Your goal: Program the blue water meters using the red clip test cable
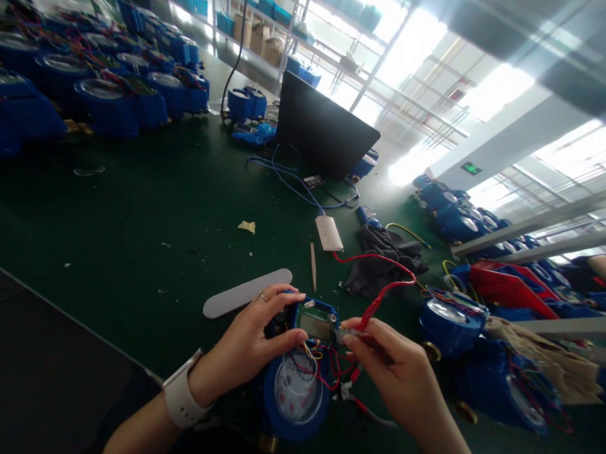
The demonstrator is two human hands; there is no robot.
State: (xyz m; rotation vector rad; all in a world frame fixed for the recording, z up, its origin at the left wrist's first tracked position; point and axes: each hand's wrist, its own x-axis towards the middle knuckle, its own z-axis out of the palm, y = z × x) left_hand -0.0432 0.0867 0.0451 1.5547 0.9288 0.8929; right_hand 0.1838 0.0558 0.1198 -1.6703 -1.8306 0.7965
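A blue water meter (296, 425) with a round dial lies at the table's near edge, its display box (315, 325) on the far side with a circuit board and screen exposed. My left hand (257, 325) is closed around the left end of that box, thumb beside the screen. At the box's right side, my right hand (385, 352) pinches a small greyish connector (347, 334), close against the box. A red cable (380, 292) runs by my right fingers to a white adapter (328, 233). Loose coloured wires (321, 363) lie between box and dial.
A grey-white flat strip (248, 292) and a wooden stick (313, 267) lie beyond the meter. Farther off stands a black laptop (321, 125). Many water meters crowd the far left (106, 101) and the right (451, 318). A dark cloth (381, 256) lies right of the adapter.
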